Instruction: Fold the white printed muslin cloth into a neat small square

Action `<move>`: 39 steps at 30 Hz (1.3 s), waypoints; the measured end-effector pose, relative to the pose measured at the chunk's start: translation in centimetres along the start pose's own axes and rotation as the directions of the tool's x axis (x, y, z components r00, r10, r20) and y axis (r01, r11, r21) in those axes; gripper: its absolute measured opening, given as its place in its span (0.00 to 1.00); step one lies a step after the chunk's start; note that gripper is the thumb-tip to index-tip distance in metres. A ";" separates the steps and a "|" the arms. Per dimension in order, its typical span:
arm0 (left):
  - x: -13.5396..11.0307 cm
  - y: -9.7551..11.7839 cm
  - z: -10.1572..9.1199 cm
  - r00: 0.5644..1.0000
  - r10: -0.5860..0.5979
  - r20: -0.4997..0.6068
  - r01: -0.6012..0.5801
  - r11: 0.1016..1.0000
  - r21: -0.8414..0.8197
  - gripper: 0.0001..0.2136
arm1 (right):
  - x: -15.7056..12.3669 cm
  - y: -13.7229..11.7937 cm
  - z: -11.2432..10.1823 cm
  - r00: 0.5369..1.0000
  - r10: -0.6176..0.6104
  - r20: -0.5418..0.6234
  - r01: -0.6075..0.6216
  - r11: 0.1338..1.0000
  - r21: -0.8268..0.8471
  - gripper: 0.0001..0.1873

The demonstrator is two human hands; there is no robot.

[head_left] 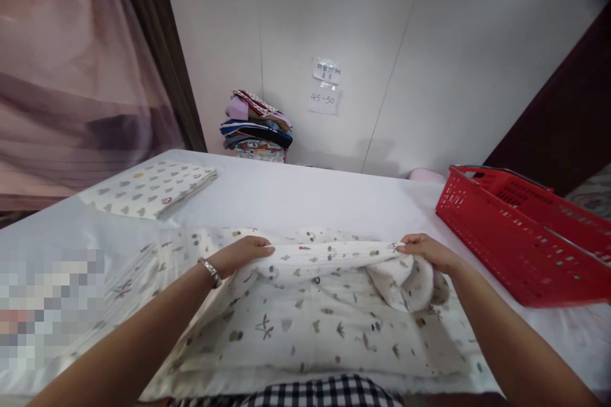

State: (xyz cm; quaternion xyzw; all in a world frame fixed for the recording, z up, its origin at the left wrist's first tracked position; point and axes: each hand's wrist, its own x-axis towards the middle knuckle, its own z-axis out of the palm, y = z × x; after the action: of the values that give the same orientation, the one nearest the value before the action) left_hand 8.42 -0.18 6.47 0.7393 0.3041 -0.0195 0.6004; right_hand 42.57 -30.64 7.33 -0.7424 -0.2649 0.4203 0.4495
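Observation:
A white cloth [305, 324] printed with small coloured shapes lies spread across the near part of the white table [305, 197]. My left hand [241, 254], a bracelet on its wrist, grips the cloth's folded far edge on the left. My right hand [424, 251] grips the same raised edge on the right, where the fabric bunches up beneath it. Both hands have their fingers closed on the fabric, and the fold between them is lifted slightly off the rest of the cloth.
A folded patterned cloth [150, 187] lies at the far left of the table. A red plastic basket [525, 241] sits at the right edge. A stack of folded fabrics [258, 127] stands against the wall, with paper labels [325, 86] stuck above it. A curtain [71, 76] hangs at left.

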 end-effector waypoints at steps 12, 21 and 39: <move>0.4 3.7 2.9 0.950 0.311 -0.039 -0.255 0.840 0.479 0.15 | 2.6 -1.9 1.0 0.838 -0.442 -0.320 0.112 0.713 -0.692 0.18; -1.5 6.5 7.9 0.847 0.532 0.007 -0.425 0.668 0.612 0.11 | 0.6 -6.0 15.8 0.750 -0.566 0.343 0.661 0.609 -0.438 0.14; -7.7 -4.3 4.4 0.684 0.519 -0.512 0.038 0.676 0.736 0.12 | 0.7 -2.9 17.3 0.815 -0.549 0.187 0.568 0.690 -0.448 0.15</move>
State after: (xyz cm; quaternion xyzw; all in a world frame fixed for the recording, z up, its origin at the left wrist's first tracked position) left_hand 1.58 -7.02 4.54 0.8956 0.3634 0.2295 0.1149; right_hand 27.96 -21.06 5.47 -0.7064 -0.5826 0.1977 0.3500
